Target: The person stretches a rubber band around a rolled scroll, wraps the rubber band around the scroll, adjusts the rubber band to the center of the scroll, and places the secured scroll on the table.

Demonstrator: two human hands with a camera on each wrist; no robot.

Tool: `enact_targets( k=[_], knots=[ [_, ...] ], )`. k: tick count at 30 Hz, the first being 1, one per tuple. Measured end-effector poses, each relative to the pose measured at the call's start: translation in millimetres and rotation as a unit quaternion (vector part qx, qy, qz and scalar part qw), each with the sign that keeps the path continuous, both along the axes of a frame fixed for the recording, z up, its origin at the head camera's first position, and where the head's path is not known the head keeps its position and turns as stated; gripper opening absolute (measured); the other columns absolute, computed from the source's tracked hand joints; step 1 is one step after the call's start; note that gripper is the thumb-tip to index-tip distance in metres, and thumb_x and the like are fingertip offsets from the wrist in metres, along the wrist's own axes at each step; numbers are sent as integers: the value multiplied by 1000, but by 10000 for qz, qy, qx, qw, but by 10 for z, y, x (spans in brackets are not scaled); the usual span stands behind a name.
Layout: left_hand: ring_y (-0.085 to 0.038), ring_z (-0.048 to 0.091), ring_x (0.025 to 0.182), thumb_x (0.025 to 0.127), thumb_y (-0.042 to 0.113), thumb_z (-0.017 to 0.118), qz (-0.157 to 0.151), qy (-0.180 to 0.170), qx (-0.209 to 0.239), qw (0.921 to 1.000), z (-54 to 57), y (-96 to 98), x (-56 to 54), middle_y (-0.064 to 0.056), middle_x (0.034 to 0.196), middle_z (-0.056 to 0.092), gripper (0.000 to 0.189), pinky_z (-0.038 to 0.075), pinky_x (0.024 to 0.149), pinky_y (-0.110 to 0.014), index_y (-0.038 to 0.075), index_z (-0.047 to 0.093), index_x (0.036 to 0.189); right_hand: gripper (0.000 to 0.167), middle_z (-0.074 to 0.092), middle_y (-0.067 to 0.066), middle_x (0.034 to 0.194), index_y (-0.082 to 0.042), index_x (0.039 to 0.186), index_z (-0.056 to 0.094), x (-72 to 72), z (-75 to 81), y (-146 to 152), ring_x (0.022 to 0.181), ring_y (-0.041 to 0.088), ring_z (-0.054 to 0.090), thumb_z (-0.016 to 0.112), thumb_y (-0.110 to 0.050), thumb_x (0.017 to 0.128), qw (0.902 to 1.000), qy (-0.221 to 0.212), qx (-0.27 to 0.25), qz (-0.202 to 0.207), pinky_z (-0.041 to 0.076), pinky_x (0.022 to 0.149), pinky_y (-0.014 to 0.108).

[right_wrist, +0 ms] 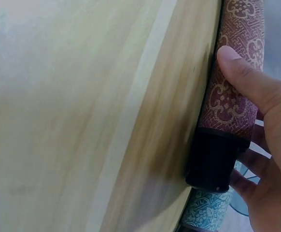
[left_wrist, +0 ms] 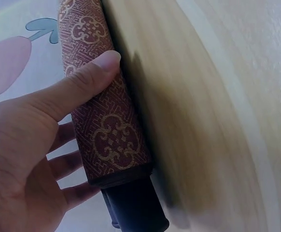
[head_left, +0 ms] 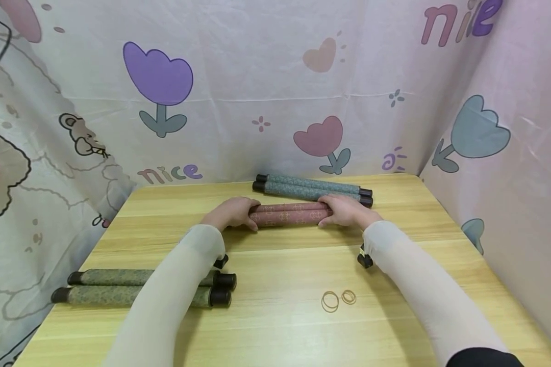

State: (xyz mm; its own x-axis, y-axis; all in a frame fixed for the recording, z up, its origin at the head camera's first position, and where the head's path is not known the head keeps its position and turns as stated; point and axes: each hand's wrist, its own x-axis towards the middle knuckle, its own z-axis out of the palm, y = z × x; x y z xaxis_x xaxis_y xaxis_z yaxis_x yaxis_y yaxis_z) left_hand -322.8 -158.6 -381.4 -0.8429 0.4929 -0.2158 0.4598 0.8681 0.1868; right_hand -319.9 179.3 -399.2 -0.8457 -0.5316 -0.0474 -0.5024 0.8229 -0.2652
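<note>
A red brocade scroll (head_left: 286, 215) with gold medallions, rolled from both ends into two rolls side by side, lies across the far middle of the table. My left hand (head_left: 231, 213) grips its left end, thumb on the near roll and fingers behind. The same grip shows in the left wrist view, where a black end knob (left_wrist: 138, 205) sticks out past the brocade. At the right end my right hand (head_left: 344, 210) holds the scroll, thumb over the patterned cloth, beside another black knob (right_wrist: 215, 162). The fingertips of both hands are partly hidden behind the scroll.
Just behind the red scroll lies a blue-green scroll (head_left: 303, 189), close to my right hand. A green scroll (head_left: 105, 295) with black knobs lies at the left front, partly under my left forearm. Several thin rubber bands (head_left: 330, 309) lie on the wooden table (head_left: 284, 331). Printed curtains (head_left: 239, 61) border it.
</note>
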Motion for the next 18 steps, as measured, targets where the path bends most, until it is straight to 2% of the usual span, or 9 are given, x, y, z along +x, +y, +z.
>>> enact_targets(
  k=[9, 18],
  knots=[
    [-36, 46, 130, 76, 38, 85, 170, -99, 189, 9996, -20, -20, -10, -17, 140, 52, 85, 34, 110, -49, 6, 46, 146, 84, 57, 16, 133, -4, 141, 50, -48, -33, -17, 122, 37, 51, 80, -49, 77, 9997, -50, -219, -65, 36, 105, 54],
    [-37, 43, 132, 76, 36, 85, 343, -201, 291, 9988, -88, 18, -1, -15, 144, 49, 84, 33, 110, -50, 8, 47, 145, 83, 57, 15, 133, -6, 140, 52, -6, -44, -25, 123, 38, 51, 83, -46, 74, 9987, -250, -327, -304, 36, 106, 53]
  ],
)
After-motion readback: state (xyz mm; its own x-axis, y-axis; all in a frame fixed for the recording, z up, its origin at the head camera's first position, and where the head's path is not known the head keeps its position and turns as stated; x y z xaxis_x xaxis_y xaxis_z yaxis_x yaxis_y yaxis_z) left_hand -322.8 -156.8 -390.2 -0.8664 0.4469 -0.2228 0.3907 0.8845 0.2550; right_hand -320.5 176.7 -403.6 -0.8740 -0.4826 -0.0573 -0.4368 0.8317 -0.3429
